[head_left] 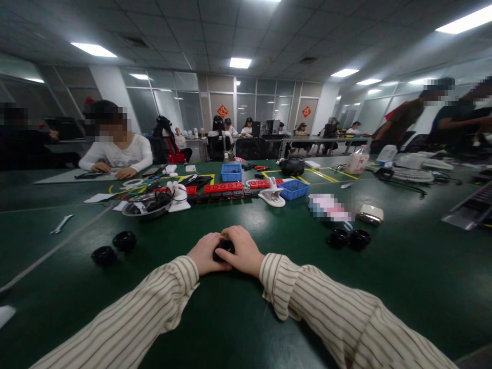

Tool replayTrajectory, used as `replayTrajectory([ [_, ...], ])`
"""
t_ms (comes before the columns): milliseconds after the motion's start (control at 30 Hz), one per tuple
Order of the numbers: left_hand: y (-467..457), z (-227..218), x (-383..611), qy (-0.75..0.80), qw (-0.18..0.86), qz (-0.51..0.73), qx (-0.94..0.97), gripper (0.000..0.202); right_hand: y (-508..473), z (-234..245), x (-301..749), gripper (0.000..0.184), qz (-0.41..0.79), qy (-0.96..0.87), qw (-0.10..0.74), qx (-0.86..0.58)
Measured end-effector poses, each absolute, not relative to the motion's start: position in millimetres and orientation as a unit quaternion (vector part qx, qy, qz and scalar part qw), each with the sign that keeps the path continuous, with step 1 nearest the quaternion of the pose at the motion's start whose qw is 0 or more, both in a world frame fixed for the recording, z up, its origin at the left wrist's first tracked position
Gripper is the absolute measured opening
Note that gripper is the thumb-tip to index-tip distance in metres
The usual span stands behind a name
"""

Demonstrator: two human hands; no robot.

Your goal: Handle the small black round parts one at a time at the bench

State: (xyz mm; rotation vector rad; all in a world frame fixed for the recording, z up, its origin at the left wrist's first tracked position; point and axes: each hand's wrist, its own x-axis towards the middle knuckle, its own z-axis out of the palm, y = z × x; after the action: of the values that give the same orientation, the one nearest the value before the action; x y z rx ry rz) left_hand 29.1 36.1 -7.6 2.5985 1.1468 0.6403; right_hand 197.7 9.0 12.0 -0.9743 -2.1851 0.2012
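So the black part (227, 245) is gripped at 12 o'clock, by the left hand (206, 253) from its 9 and the right hand (243, 249) from its 3, long axis kinda hidden.

Table (292, 328): round part (227, 246) between left hand (205, 253) and right hand (245, 249); bowl (148, 212) behind, leftward; two bins (232, 177) behind, nearer the far edge.
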Motion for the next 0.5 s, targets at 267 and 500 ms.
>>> replayTrajectory([
  [267, 34.0, -6.1, 29.4, 0.392, 0.104, 0.224, 0.886, 0.042, 10.5, 11.8, 196.2, 0.015, 0.081, -0.851, 0.347, -0.385],
  [500, 37.0, -7.5, 25.2, 0.357, 0.141, 0.235, 0.893, 0.035, 10.6, 13.5, 196.9, 0.021, 0.091, -0.882, 0.338, -0.315],
])
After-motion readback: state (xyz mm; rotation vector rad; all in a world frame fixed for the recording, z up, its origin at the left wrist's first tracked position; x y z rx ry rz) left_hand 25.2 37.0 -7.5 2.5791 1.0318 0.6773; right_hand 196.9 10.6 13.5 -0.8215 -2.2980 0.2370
